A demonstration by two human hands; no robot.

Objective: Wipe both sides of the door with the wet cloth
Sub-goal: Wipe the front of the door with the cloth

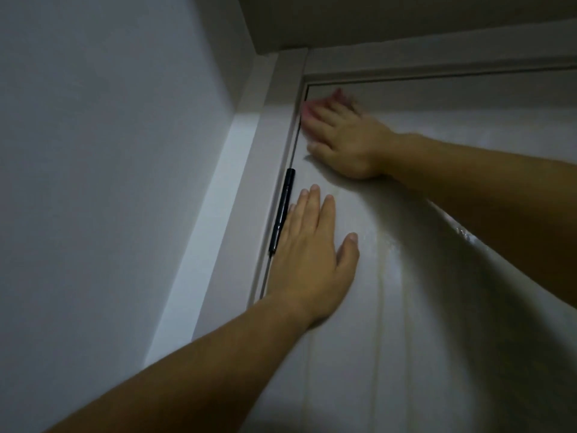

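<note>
White door [406, 307] shut, wet streaks; pink cloth [309, 114] flat against its top left corner.

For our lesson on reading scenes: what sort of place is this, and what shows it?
Probably indoors in a home, at a corner doorway: a white door with a black hinge, its white frame, and a plain wall meeting the ceiling.

Head camera, single view: tilted upward, close to the white panelled door [437, 323], facing its upper left corner.

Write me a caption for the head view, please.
Right hand presses pink cloth into top corner of white door; left hand braces.
</note>
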